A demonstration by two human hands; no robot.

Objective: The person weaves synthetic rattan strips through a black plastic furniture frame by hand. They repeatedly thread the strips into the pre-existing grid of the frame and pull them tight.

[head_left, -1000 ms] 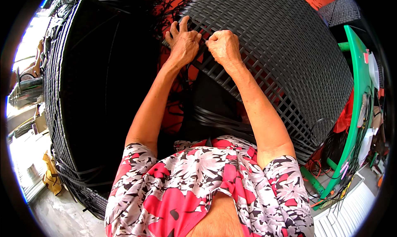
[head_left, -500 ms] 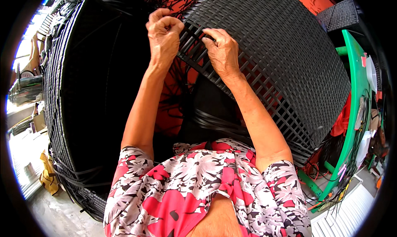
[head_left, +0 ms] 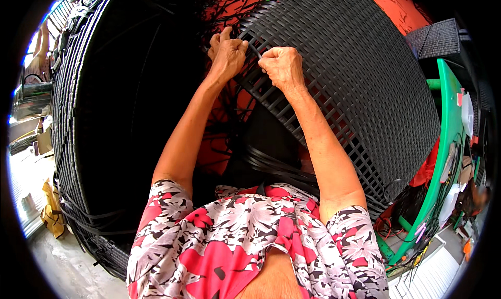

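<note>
A dark grey woven panel [head_left: 355,59] of flat plastic strips slants across the middle and right. Its weave is tight over most of the surface and opens into a loose grid along the near left edge. At the panel's upper left edge, my left hand [head_left: 228,56] has thumb and fingers closed around the end of a dark plastic strip [head_left: 254,49]. Just right of it, over the loose grid, my right hand [head_left: 284,70] pinches the same strip, fingers curled in. The strip runs short and taut between both hands.
A large black woven piece [head_left: 70,111] with a dark hollow stands on the left. Loose black strips [head_left: 276,160] hang below the panel. At right are a green curved frame [head_left: 448,121] and a smaller woven piece [head_left: 433,39]. Behind lies an orange-red surface [head_left: 399,12].
My left hand has come right and slightly down, toward the right hand. My right hand's fingers, earlier curved apart, have closed on the strip. The whole view has shifted a little.
</note>
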